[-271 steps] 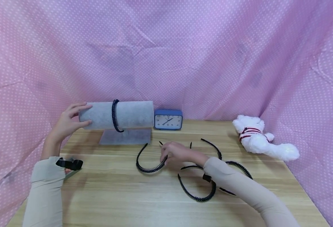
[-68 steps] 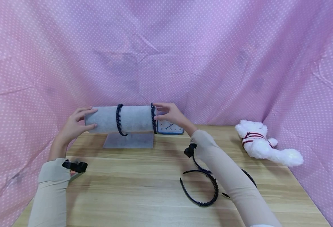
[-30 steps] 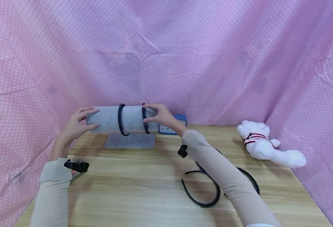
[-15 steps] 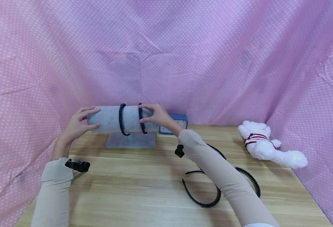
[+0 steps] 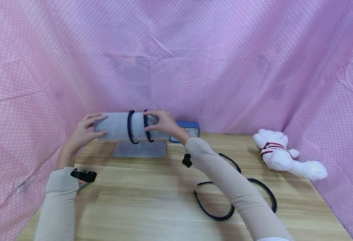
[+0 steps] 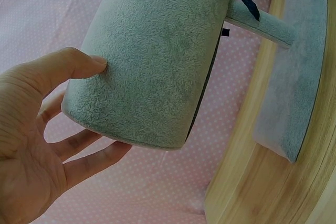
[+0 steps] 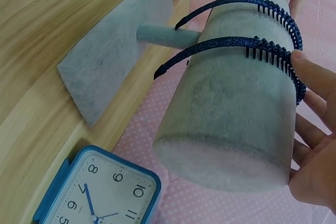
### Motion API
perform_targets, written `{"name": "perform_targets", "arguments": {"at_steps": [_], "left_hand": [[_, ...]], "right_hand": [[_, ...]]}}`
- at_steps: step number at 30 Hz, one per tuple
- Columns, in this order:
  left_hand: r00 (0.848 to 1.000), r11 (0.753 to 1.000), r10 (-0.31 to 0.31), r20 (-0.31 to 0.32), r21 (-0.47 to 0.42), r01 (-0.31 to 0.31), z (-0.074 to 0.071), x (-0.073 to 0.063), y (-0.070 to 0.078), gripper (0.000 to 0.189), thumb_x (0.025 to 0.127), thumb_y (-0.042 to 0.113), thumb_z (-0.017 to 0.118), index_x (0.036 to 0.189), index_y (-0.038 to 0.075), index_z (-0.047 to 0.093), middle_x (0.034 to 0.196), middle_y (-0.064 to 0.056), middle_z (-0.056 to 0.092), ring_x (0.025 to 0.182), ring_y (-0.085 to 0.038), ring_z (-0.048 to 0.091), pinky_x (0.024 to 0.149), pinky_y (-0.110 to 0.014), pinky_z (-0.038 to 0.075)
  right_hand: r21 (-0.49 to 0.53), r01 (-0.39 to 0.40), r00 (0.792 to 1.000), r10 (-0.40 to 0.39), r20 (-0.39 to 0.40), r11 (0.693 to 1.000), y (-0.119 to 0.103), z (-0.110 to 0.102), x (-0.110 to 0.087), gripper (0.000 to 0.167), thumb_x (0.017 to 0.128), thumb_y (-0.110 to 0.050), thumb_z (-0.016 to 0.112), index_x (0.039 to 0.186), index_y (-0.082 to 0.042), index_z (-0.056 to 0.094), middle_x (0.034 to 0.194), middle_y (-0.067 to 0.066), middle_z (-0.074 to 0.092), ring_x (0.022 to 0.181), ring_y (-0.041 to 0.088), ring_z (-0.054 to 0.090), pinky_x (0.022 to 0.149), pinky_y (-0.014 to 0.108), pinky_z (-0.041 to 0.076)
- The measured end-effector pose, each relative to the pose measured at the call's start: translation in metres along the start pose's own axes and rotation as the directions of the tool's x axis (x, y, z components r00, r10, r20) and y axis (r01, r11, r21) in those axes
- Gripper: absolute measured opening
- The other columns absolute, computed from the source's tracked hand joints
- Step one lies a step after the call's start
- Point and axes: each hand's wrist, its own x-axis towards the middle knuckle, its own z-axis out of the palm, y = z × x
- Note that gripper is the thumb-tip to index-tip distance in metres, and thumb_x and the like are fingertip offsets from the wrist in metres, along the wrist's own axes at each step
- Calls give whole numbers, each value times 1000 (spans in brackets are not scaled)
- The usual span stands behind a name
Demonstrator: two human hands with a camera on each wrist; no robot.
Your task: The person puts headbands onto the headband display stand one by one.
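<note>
A grey plush headband stand, its padded roll (image 5: 113, 125) lying crosswise on a short post over a flat base (image 5: 128, 149), stands at the back left. My left hand (image 5: 81, 132) grips the roll's left end, thumb on the near side and fingers behind in the left wrist view. Two dark toothed headbands circle the roll close together. One headband (image 5: 130, 127) sits near the middle, untouched. The other headband (image 7: 210, 44), just to its right, is pinched by my right hand (image 5: 164, 123), whose thumb presses its toothed band in the right wrist view.
A blue alarm clock (image 5: 191, 130) stands right of the roll, partly behind my right wrist. Several dark headbands, one an open loop (image 5: 221, 217), lie on the wooden table (image 5: 140, 207) under my right forearm. A white plush toy (image 5: 280, 155) lies at the back right.
Earlier my right hand was on a headband on the table. Since then a second headband came onto the roll's right end and slid left towards the first. My left hand has kept its grip.
</note>
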Motion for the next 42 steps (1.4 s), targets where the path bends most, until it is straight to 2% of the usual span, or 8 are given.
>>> {"name": "perform_targets", "arguments": {"at_steps": [8, 13, 19, 28, 42], "left_hand": [[1000, 1000, 6, -6, 7, -6, 1, 2, -2, 62, 92, 6, 75, 148, 1, 50, 161, -22, 30, 138, -49, 36, 85, 1, 37], [1000, 1000, 3, -13, 3, -3, 0, 3, -2, 62, 91, 2, 75, 148, 0, 50, 161, -21, 30, 138, -47, 36, 86, 0, 36], [1000, 1000, 13, -16, -3, -13, 1, 4, -3, 62, 90, 0, 74, 147, -2, 50, 161, -23, 30, 138, -49, 36, 85, 2, 36], [1000, 1000, 3, -10, -8, -3, 0, 4, -4, 62, 91, 0, 74, 148, -2, 49, 162, -23, 29, 138, -50, 35, 83, 3, 37], [1000, 1000, 0, -6, 11, 0, 1, 4, -2, 63, 91, 1, 74, 149, -1, 48, 162, -23, 28, 139, -50, 35, 85, 2, 35]], "right_hand": [[-22, 15, 1000, -15, 13, 1000, -9, 6, 4, 63, 86, -26, 84, 144, -24, 59, 151, 1, 56, 140, 21, 51, 115, 43, 44], [-37, 42, 999, -43, -4, 998, -11, 11, 7, 63, 86, -25, 84, 144, -22, 60, 151, 1, 57, 141, 20, 51, 118, 39, 41], [-61, 36, 999, -38, -28, 997, -14, 17, 10, 64, 85, -27, 85, 144, -25, 60, 152, -2, 55, 143, 16, 48, 121, 35, 37], [-109, 82, 996, -86, -36, 991, -17, 23, 11, 63, 87, -28, 83, 144, -20, 59, 151, 1, 57, 143, 18, 48, 127, 46, 23], [-120, 86, 996, -89, -28, 989, -20, 25, 12, 62, 89, -30, 81, 145, -21, 57, 152, -2, 56, 144, 16, 46, 129, 50, 16]]}}
